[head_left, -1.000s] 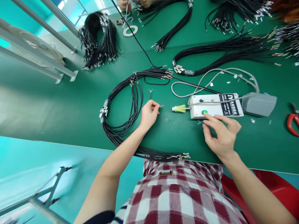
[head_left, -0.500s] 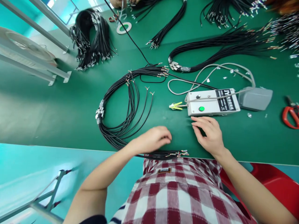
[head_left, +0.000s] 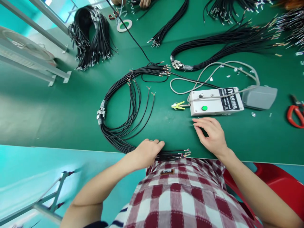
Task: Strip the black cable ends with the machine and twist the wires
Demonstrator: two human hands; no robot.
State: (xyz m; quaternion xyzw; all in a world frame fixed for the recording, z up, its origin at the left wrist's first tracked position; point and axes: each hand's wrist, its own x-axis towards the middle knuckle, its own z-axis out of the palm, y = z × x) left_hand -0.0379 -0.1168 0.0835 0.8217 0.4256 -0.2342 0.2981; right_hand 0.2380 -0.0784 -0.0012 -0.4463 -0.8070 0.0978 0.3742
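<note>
My left hand (head_left: 148, 152) is down on the black cables (head_left: 121, 142) at the table's front edge, its fingers curled over them; the fingertips are partly hidden. These cables form a curved bundle with metal connectors (head_left: 101, 112) at the bend and stripped wire ends (head_left: 186, 154) at the right. Just below a white control box (head_left: 209, 110) with a green button, my right hand (head_left: 212, 136) rests with thumb and fingers apart and no cable in it. Yellow prongs (head_left: 179, 105) stick out from the box's left side.
A grey pedal-like housing (head_left: 260, 97) and red-handled scissors (head_left: 295, 114) lie to the right. More black cable bundles (head_left: 194, 52) cover the back. A roll of tape (head_left: 124, 26) lies near another person's hand (head_left: 144, 3). Metal posts (head_left: 45, 68) stand at left.
My left hand has moved down and left from above the table onto the cables. My right hand has hardly moved. The other person's hand shows more at the top.
</note>
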